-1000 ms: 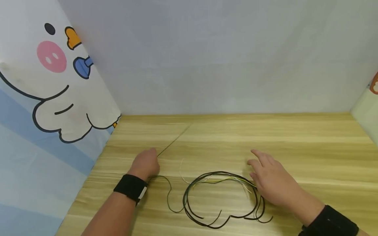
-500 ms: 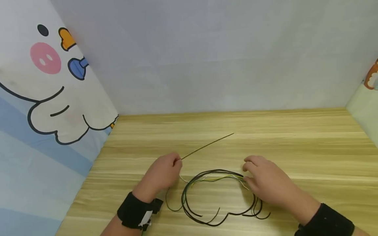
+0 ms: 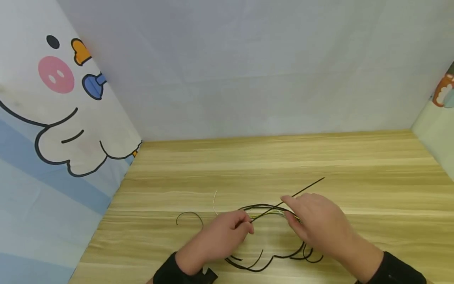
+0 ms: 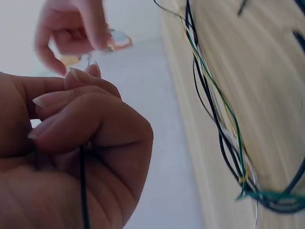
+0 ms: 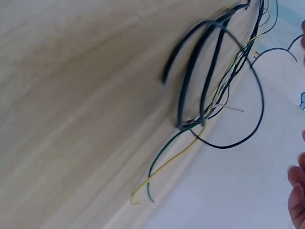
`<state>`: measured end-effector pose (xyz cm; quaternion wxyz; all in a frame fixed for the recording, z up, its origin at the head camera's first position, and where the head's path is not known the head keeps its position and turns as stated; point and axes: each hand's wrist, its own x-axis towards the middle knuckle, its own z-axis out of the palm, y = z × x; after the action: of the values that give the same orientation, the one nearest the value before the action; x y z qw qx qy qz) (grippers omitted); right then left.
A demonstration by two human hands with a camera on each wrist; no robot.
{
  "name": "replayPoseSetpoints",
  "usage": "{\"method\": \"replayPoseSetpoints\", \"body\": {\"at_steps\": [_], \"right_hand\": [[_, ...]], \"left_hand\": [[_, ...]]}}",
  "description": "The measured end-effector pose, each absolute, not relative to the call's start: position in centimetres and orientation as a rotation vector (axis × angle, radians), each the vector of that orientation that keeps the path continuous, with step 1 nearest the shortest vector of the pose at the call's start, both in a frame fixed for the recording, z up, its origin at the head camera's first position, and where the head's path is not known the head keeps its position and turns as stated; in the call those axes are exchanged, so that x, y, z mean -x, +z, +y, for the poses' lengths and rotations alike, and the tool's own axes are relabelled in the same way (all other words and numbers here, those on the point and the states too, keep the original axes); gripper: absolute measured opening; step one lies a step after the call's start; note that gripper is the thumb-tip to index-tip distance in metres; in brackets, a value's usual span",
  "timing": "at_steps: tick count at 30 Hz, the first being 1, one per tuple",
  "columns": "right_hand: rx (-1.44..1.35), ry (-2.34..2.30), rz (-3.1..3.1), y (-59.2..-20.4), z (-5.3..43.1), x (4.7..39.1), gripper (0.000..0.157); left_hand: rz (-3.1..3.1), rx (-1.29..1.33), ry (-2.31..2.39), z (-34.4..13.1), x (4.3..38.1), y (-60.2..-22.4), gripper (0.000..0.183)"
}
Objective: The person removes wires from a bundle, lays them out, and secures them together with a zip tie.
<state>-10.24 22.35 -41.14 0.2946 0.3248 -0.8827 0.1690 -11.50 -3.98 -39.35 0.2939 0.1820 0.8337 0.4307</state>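
Note:
A thin dark wire (image 3: 308,187) is pinched between the thumb and fingers of my left hand (image 3: 221,234); its free end slants up and to the right. In the left wrist view, part of this wire (image 4: 84,191) hangs below the curled fingers. My right hand (image 3: 324,225) is over the right side of a wire coil (image 3: 260,205), thumb and index finger spread apart. The dark wire passes by its index fingertip; whether they touch I cannot tell. The coil bundles black wires with a yellow wire (image 5: 167,162) and a green wire (image 5: 157,160). My hands hide parts of it.
The coil rests on a wood-patterned table (image 3: 198,161). A loose thin wire end (image 3: 189,213) curls left of the coil, and a pale wire end (image 3: 214,201) sticks up behind it. A grey backdrop (image 3: 248,79) and a cartoon-printed panel (image 3: 21,189) border the table.
My left hand has moved right, carrying the dark wire across the coil towards my right hand. My right hand has shifted only slightly and its index finger now extends to the wire.

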Motion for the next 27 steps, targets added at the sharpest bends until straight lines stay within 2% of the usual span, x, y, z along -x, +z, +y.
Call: {"method": "replayPoseSetpoints", "body": {"at_steps": [2, 5, 10, 14, 20, 27], "right_hand": [[-0.89, 0.415, -2.26, -41.5, 22.6, 10.5, 0.035], [-0.882, 0.414, -2.199, -42.0, 23.0, 10.6, 0.035], [-0.854, 0.398, -2.234, -42.1, 23.4, 10.8, 0.037], [-0.87, 0.427, -2.251, -41.8, 23.0, 11.0, 0.036], [-0.971, 0.481, -2.261, -41.6, 21.7, 10.3, 0.036], [-1.087, 0.43, -2.262, -41.9, 19.9, 9.2, 0.034]], "left_hand": [[2.162, -0.519, 1.182, -3.8, 10.8, -39.4, 0.024], [2.026, -0.6, 1.258, -3.8, 9.9, -39.2, 0.02], [1.818, -0.732, 1.425, -4.9, 9.1, -38.2, 0.04], [1.665, -0.985, 1.595, -5.9, 9.4, -37.5, 0.031], [1.712, -1.331, 1.652, -6.2, 10.5, -37.7, 0.031], [1.999, -1.535, 1.816, -6.5, 10.6, -37.0, 0.016]]}}
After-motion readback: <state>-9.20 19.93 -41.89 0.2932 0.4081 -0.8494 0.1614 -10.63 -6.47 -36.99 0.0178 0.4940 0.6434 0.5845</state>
